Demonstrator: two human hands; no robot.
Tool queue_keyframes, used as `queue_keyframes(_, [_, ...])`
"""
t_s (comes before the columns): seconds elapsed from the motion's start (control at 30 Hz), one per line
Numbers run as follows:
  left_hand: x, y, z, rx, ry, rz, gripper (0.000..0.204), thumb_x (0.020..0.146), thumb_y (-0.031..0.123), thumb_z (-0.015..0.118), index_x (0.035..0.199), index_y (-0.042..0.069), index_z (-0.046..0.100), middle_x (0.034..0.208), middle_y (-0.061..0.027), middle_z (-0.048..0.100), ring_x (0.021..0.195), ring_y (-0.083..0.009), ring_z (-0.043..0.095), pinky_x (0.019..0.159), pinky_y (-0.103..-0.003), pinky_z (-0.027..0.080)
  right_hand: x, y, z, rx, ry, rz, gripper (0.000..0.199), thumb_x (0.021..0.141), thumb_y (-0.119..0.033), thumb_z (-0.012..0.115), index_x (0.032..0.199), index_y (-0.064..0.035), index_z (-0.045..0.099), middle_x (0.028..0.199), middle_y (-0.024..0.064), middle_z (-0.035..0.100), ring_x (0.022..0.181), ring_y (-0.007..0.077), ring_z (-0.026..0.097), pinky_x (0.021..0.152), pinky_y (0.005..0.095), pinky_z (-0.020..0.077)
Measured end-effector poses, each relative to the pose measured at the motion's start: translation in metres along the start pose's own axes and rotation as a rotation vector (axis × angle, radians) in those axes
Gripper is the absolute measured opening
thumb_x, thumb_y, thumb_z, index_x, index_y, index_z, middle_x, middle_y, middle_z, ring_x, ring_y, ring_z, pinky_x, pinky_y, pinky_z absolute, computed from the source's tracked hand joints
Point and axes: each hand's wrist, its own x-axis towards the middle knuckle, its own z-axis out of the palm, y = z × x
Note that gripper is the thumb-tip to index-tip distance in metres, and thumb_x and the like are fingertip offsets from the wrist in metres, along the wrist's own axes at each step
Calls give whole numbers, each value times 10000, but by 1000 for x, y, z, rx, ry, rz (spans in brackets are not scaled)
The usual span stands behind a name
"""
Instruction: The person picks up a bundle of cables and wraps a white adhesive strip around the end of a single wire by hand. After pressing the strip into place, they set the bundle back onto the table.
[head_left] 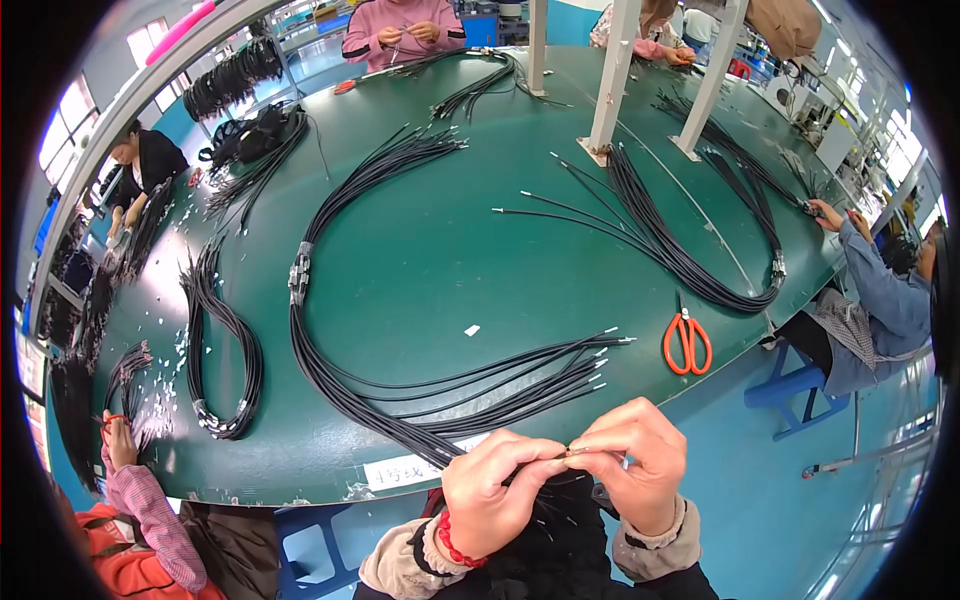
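Close together at the table's near edge, my left hand [497, 490] and my right hand [637, 462] meet at the fingertips. Both are closed in a pinch on something tiny, too small to make out. A long bundle of black cables [325, 378] curves across the tabletop and runs under my left hand. Its loose ends with pale tips fan out just beyond my hands. Below my fingers, more dark cable ends [560, 497] show against my dark clothing, partly hidden. Orange-handled snips [687, 330] lie on the table beyond my right hand.
The green table [450, 260] carries another cable bundle [650, 225] at right and a looped one [245, 350] at left. White posts [612, 85] rise from it. Co-workers sit around it; one at right [885, 290] handles cables. A blue stool [790, 390] stands at right.
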Motion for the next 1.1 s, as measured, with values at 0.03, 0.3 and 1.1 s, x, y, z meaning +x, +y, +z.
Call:
queue_keyframes(0.03, [1,-3,2,-42,-21,-19,146,724,-48,700,848,10,649,752,-86,643,637,-178,639,559,-247,511,1,4,-2,34,-17,15,142,701,-69,761,809,-46,671,748,77,603,598,115,572,471,224,422])
queue_keyframes(0.3, [8,-10,4,-43,-1,29,180,680,-45,730,825,21,648,717,-73,639,598,-165,622,521,-233,481,0,-1,4,-1,-55,119,118,713,-61,746,789,-29,662,740,74,599,600,110,559,482,225,416])
queue_keyframes(1.1, [-6,-2,1,102,123,102,170,708,-17,730,852,16,647,704,-87,641,572,-182,624,486,-251,476,-9,-14,13,-234,104,-63,183,636,-68,795,752,-92,654,670,-3,578,539,131,512,473,254,350])
